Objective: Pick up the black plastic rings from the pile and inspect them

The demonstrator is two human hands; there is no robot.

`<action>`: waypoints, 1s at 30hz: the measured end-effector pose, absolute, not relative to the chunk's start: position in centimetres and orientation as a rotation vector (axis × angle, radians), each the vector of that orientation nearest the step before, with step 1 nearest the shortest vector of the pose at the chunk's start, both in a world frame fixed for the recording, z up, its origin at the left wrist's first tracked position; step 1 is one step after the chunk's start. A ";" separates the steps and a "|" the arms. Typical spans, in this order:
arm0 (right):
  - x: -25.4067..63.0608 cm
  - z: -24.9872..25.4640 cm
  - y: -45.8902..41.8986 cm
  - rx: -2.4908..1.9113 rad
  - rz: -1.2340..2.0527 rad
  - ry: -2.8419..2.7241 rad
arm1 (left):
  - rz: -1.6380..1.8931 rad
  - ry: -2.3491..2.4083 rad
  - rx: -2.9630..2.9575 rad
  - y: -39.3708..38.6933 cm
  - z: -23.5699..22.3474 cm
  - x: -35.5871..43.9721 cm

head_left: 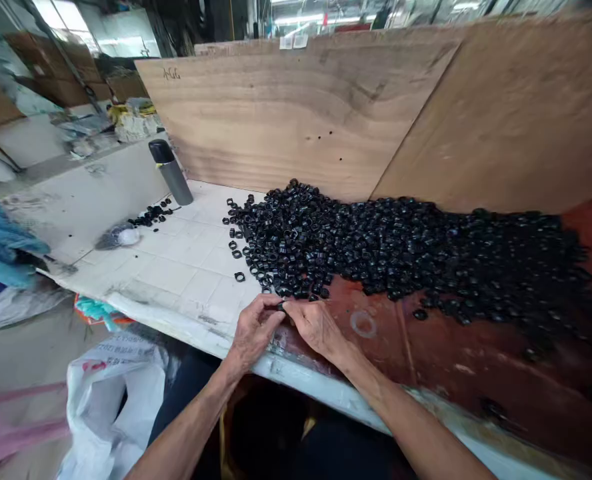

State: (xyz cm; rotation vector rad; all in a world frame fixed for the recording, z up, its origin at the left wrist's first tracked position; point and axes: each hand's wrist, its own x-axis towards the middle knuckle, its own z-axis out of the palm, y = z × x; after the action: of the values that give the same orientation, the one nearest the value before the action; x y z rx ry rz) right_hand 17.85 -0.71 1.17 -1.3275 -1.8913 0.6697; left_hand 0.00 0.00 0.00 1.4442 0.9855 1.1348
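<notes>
A large heap of small black plastic rings (376, 250) spreads across the bench, banked against the plywood. My left hand (253, 330) and my right hand (316, 327) meet at the heap's near edge. Their fingertips pinch a small black ring (281, 306) between them, and the fingers partly hide it. A few loose rings (239, 277) lie on the white tiled bench top (186, 267) left of the heap. The rust-brown sheet metal surface (426, 340) lies under my right hand and has scattered rings on it.
Upright plywood boards (276, 113) form a wall behind the heap. A grey flask with a black cap (171, 172) stands on the tiles at the left, near a small cluster of rings (151, 215). A white plastic bag (111, 407) lies on the floor below the bench edge.
</notes>
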 end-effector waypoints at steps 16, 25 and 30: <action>18.3 1.3 -1.0 -1.255 0.756 -1.754 | 1.160 0.944 1.417 -0.2 -0.3 0.0; 18.2 1.5 -1.0 -1.213 0.753 -1.750 | 1.118 0.924 1.332 -0.2 0.4 0.0; 18.1 1.5 -1.0 -1.245 0.728 -1.730 | 1.110 0.906 1.312 -0.2 0.6 0.0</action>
State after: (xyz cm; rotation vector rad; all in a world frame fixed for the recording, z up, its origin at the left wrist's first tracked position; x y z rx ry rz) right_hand 18.14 -1.04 1.52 -1.2452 -1.7297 0.7277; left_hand 0.00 -0.18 0.56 1.3116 0.9065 1.1099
